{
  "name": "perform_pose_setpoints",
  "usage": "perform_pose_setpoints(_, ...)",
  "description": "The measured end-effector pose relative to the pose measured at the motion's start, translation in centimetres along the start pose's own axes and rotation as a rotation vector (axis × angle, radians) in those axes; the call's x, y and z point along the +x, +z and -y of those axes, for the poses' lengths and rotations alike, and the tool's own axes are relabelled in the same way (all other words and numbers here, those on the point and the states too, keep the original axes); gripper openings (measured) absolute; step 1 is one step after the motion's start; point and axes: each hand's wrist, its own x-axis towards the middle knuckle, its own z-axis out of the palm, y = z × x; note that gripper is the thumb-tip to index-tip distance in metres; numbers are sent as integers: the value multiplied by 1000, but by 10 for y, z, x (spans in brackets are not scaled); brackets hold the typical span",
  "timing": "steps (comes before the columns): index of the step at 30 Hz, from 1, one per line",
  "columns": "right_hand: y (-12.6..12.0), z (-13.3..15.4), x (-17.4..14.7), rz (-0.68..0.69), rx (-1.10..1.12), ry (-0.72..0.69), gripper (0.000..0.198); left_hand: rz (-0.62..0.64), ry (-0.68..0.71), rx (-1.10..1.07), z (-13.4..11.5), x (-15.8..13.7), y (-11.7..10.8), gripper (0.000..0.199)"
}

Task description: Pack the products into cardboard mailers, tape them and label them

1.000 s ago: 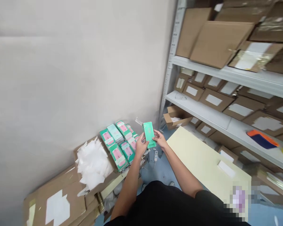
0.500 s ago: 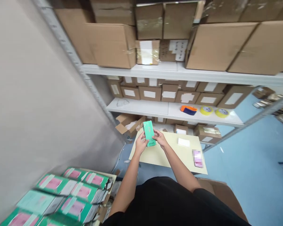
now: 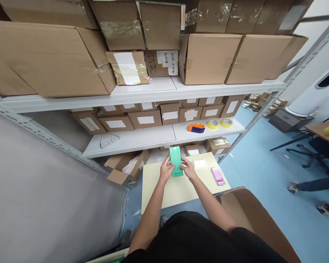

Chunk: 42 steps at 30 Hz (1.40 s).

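Observation:
A slim green box (image 3: 176,160) is held upright over the pale yellow table (image 3: 164,195). My left hand (image 3: 166,170) grips its left side, thumb on the front face. On the other side my right hand (image 3: 188,168) grips it as well, its thumb also on the front near the lower edge. To the right on the table lie a small white item (image 3: 200,164) and a pink item (image 3: 218,176) that is blurred out.
Shelves with brown cartons (image 3: 212,58) stand ahead. The middle shelf (image 3: 137,137) holds tape rolls (image 3: 213,124), an orange and blue band (image 3: 196,128) and glasses (image 3: 108,140). Open cartons stand at left (image 3: 117,175) and lower right (image 3: 252,212). Another person's legs (image 3: 315,184) show far right.
My view has swung to the right, so the stacked green packs at lower left have nearly left the picture. Both hands keep hold of the green box, which now stands straighter.

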Motion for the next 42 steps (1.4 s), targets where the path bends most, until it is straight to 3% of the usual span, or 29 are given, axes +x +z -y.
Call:
perform_pose_setpoints(7,35,-15,-8,-72,-151,-147,42,-55,-54,99,9,29,-19,69)
perform_pose_setpoints(11,33,-17,-9,-45,-62,-3,51,-39,-87,42,24,40,-34,66)
perform_pose_setpoints(15,16,-9,0,-93,-77,126,73,147,-68,-145,27,39,-49,71)
perform_pose_setpoints(17,11,-2,4,1,-62,131,84,296,-35,-221,23,36,-52,78)
perform_pose_setpoints(20,9,8,8,212,-18,102,83,444,14,-237,12,31,-53,87)
perform_pose_setpoints(22,7,13,9,270,-23,81,80,495,41,-197,6,31,-54,87)
perform_pose_setpoints(27,-6,8,11,237,-57,26,79,529,28,-171,-4,41,-59,72)
perform_pose_setpoints(30,-14,-6,14,238,-55,26,78,504,-69,-228,-8,50,-53,66)
perform_pose_setpoints(37,-17,-54,16,257,-83,63,77,168,-430,-76,6,60,-19,56)
perform_pose_setpoints(42,-9,-92,19,263,-58,90,73,125,-513,-53,36,43,-29,63)
